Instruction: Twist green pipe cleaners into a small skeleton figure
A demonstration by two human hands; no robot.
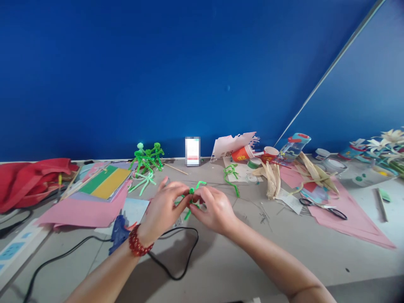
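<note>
**Q:** What is the state of each hand?

**A:** The left hand [162,209] and right hand [213,209] are nearly closed, fingertips pinching a green pipe-cleaner figure [186,205] above the desk's [252,252] middle.

**Q:** Recommended grip?

**A:** Pinch close to the twist [191,190], maintaining even tension.

Lower center shows two hands, the left hand [162,210] and the right hand [214,209], on one green pipe cleaner [191,197], with one red bead bracelet [140,240], one blue glue gun [118,234] at lower left, one pink paper sheet [82,212] at left, another pink paper sheet [352,221] at right, and one pair of scissors [323,208] at right.
</note>
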